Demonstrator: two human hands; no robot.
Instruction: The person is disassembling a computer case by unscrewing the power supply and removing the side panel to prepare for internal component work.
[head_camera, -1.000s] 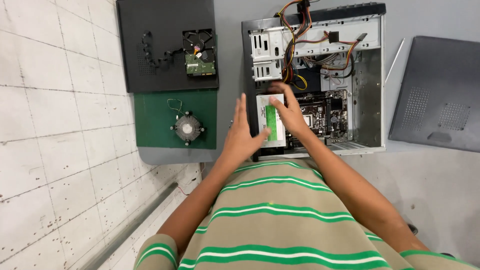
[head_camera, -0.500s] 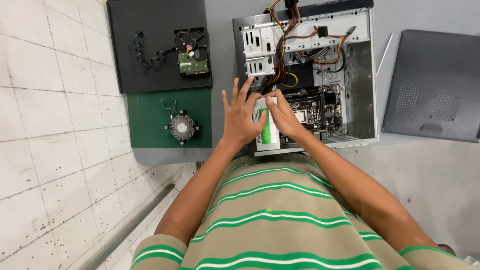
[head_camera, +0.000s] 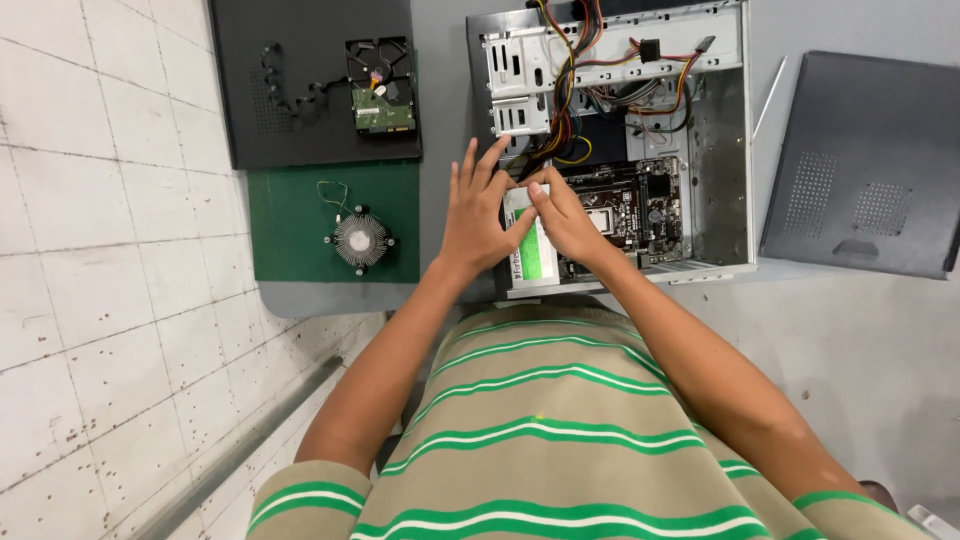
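Grey steel frames the open computer case (head_camera: 720, 150) lying on its side on the table (head_camera: 440, 100); I see both hands at its near left corner, on the power supply unit (head_camera: 535, 250), a pale box with a green label that sits inside the case beside the motherboard (head_camera: 630, 205). My left hand (head_camera: 478, 215) lies flat against the unit's left side, fingers spread and pointing away from me, clamped on nothing; my right hand (head_camera: 565, 220) rests on top of the unit, fingers curled toward its far end, touching the left hand's fingertips, though I cannot tell whether it truly grips. Coloured cables (head_camera: 570, 90) trail from the drive bays down toward the hands. Left of the case, a round cooler fan (head_camera: 360, 240) sits on a green mat (head_camera: 290, 250); beyond it a hard drive (head_camera: 383, 105) lies on a black panel (head_camera: 290, 60); a second dark panel (head_camera: 865, 160) lies well apart on the right.
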